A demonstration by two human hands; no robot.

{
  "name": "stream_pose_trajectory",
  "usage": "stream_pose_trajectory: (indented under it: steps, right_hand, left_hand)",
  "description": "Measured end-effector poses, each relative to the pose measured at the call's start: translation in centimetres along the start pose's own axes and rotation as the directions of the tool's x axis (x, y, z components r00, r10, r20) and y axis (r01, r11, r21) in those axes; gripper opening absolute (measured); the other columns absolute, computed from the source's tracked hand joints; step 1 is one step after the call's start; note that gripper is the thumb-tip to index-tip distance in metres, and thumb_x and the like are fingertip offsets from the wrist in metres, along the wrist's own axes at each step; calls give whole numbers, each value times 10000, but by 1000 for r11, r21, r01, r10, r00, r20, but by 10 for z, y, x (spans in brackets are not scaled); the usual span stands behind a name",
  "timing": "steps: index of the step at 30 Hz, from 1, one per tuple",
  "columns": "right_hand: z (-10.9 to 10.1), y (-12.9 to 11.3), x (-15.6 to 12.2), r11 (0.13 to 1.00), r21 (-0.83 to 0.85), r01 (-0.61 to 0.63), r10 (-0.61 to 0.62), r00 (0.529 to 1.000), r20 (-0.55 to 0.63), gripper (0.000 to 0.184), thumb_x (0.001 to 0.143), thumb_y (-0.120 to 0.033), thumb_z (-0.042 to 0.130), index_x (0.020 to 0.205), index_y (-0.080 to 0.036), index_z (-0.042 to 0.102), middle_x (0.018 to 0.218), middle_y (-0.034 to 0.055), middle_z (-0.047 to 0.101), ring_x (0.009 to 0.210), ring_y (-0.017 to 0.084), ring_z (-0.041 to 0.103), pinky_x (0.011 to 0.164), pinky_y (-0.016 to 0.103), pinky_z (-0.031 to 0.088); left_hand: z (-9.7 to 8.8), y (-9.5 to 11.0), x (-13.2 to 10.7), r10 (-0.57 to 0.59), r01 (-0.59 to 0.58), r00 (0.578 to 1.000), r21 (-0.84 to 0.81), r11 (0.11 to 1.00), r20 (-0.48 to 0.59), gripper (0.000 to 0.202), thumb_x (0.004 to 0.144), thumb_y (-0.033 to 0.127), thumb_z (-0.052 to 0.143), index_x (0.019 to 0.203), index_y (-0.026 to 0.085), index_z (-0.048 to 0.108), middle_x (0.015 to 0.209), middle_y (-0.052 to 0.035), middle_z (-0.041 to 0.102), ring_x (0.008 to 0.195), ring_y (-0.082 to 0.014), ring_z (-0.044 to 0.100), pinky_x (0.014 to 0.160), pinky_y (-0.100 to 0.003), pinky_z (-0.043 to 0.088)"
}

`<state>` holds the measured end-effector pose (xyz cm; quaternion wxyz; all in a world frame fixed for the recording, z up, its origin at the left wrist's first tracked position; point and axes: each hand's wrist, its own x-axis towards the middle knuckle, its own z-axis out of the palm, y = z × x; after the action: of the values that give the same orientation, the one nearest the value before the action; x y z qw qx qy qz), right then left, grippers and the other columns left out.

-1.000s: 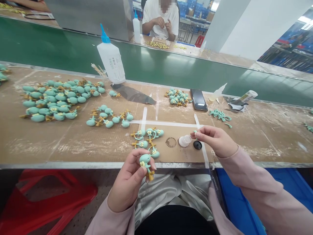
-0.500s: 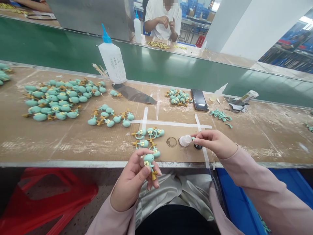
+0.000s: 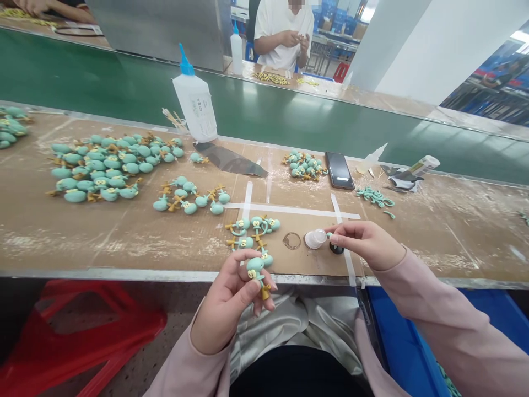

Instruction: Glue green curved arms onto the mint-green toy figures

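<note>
Between the thumb and fingers of my left hand is a small teal cartoon figurine with yellow eyes and a mustard-brown lower part. My right hand pinches a small teal piece, mostly hidden by the fingertips, beside a small clear plastic cup. Under those fingertips sits a round black object. A brown ring mark lies left of the cup. Several finished-looking figurines with curved arms lie just beyond my left hand.
A large pile of figurines covers the left; a smaller pile lies beside a phone. Loose teal curved arms lie at right. A white bottle with blue nozzle stands near the green belt. A co-worker sits across.
The view has shifted slightly, so everything on the table appears a little further right. Both hands keep their grips; the right fingertips remain beside the plastic cup.
</note>
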<state>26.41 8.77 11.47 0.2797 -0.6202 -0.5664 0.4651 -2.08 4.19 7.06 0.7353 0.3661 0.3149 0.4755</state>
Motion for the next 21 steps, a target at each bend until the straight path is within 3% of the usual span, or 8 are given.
stream_pose_trajectory:
  steps: [4,7,11,14,21]
  right_hand:
    - [2,-6,-18,994,-5,108,-108,987,-120,319,760,-497,730,670,-196,678,1067,96,706,1113,308,589,913,368,461]
    - [25,-10,-36,965,144,220,-187,959,-213,177,822,-402,708,784,-230,728,1030,68,717,1034,260,634,918,357,485]
    - [72,-18,-51,874,451,183,-139,982,-130,142,847,-361,691,847,-227,737,940,67,736,909,226,682,855,343,542]
    - [94,-21,-54,799,589,124,-111,992,-58,166,834,-367,705,817,-202,719,892,63,734,853,212,690,799,330,565]
    - [97,-22,-60,753,642,148,-124,989,-83,160,839,-320,706,793,-166,704,822,47,716,722,152,669,661,246,559]
  left_hand:
    - [5,0,-1,21,-21,1000,3,1000,5,322,829,192,667,1115,268,538,817,-10,681,604,-138,683,513,-196,505]
    - [13,1,-2,20,-21,999,-19,1000,-41,345,804,173,694,1105,270,558,800,7,676,613,-135,694,536,-193,529]
    - [24,-2,-2,29,-30,997,-17,999,-70,372,787,160,718,1113,290,594,794,18,698,623,-135,715,545,-170,553]
    - [28,-6,-1,49,-49,999,7,999,-16,389,795,138,709,1125,317,606,862,13,725,636,-138,730,559,-168,574]
    - [39,-9,2,90,-91,995,20,996,50,383,816,122,687,1124,337,613,938,18,738,673,-138,741,584,-164,594]
